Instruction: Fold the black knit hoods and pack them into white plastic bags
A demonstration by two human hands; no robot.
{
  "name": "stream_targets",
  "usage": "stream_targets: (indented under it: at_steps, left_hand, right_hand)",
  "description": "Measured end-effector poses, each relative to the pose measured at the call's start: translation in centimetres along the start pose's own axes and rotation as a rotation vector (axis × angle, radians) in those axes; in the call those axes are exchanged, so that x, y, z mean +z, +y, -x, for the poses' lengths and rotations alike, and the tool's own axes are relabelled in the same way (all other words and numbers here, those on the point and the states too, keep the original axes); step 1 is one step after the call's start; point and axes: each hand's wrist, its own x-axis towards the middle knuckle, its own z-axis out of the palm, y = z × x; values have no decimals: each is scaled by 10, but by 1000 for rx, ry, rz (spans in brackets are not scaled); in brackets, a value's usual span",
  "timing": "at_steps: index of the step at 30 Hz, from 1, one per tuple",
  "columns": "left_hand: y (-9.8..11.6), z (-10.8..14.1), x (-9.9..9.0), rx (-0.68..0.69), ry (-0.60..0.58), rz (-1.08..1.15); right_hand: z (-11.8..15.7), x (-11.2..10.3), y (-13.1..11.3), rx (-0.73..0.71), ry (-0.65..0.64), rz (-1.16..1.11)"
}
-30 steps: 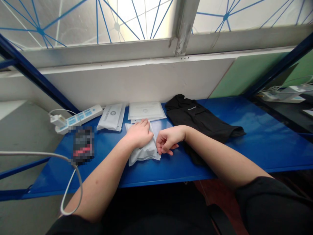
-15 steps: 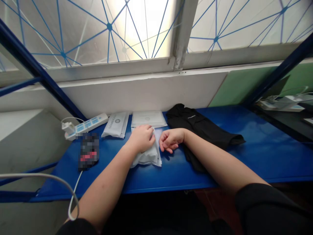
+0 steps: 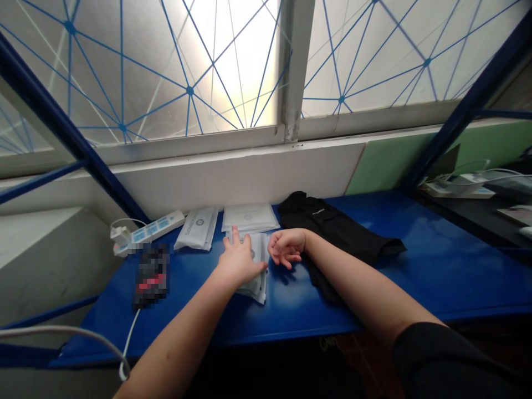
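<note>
Head: left hand (image 3: 240, 267) on packet (image 3: 258, 249), near table edge (image 3: 299, 326)

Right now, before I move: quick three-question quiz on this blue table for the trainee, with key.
1. Which hand is on the white plastic packet: the left hand or the right hand?
2. True or false: the black garment lies on the blue table, to the right of that packet.
3. What long white item with blue panels lies near the table's back left corner?

Key: 1. left hand. 2. True. 3. A power strip.
</note>
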Motion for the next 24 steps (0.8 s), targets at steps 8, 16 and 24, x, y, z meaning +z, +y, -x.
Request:
stream_targets:
  at_steps: [8,16,24]
  left_hand:
    - [14,2,3,23,130,-95]
    - [10,1,-4,20,380,-88]
    - [-27,-19,-23,-107,661,-51]
  right_hand:
    - [-2,2,-3,-455,1127,961]
    - [1,-2,-6,-17,1105,1394]
    - [23,-3,-17,304,1100,1477]
